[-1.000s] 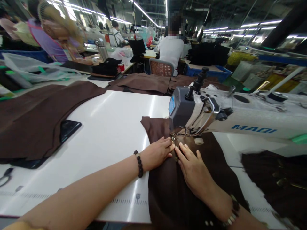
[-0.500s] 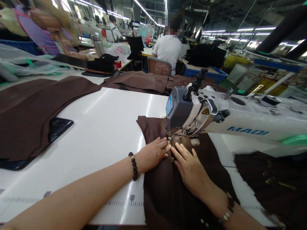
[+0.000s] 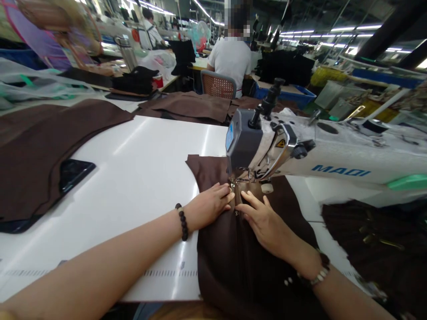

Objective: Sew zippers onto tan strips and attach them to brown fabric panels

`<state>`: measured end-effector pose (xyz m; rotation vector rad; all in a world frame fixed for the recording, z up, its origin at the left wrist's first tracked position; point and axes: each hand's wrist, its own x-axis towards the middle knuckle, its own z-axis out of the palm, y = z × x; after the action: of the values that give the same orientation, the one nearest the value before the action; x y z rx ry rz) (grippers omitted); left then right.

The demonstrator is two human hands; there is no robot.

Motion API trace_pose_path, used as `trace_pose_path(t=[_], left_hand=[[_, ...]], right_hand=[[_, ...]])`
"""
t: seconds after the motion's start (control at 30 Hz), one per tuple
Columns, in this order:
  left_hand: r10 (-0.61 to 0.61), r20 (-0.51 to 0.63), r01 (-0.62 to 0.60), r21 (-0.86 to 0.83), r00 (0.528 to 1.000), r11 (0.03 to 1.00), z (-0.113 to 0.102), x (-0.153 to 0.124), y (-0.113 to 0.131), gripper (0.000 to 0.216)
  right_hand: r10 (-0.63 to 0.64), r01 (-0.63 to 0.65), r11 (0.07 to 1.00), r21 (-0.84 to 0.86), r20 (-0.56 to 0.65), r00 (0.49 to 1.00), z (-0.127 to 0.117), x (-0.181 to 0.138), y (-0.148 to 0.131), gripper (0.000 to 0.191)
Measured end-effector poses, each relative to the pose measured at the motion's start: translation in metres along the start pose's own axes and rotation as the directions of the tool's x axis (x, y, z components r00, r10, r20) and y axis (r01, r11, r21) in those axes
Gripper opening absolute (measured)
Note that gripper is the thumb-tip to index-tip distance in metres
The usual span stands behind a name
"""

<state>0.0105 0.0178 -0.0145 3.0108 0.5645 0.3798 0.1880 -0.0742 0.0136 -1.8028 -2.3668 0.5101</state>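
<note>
A piece of brown fabric (image 3: 233,258) lies under the head of a white sewing machine (image 3: 320,155) on a white table (image 3: 140,169). My left hand (image 3: 208,206) rests flat on the fabric just left of the presser foot (image 3: 237,184), fingers stretched out. On the other side of the seam, my right hand (image 3: 263,220) presses the fabric down with its fingers extended toward the needle. A zipper line (image 3: 237,206) runs between the two hands. Neither hand grips anything.
A stack of brown fabric (image 3: 40,142) over a dark tray lies at the left. More brown pieces (image 3: 190,106) sit at the table's far edge. Dark fabric with metal parts (image 3: 373,240) lies at the right. A person in white (image 3: 230,58) sits ahead.
Both hands stay flat on the fabric beside the presser foot. The view has shifted slightly, and the hands sit a little higher and more to the left in the picture.
</note>
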Motion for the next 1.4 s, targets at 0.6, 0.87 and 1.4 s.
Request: trace_pose_path(t=[0.6, 0.87, 1.4], left_hand=[[0.121, 0.222, 0.01, -0.511, 0.967, 0.86, -0.068, -0.069, 0.045, 0.02], [-0.002, 0.166, 0.035, -0.195, 0.986, 0.98, -0.051, -0.1, 0.083, 0.06], [-0.125, -0.412, -0.072, -0.431, 0.903, 0.9, -0.081, -0.035, 0.108, 0.019]], right_hand=[[-0.047, 0.05, 0.99, 0.13, -0.029, 0.998, -0.012, 0.02, -0.011, 0.026], [-0.039, 0.111, 0.903, 0.415, -0.178, 0.983, 0.008, -0.049, 0.0, 0.024], [-0.121, 0.138, 0.962, 0.235, -0.084, 0.989, 0.024, -0.123, -0.014, 0.046]])
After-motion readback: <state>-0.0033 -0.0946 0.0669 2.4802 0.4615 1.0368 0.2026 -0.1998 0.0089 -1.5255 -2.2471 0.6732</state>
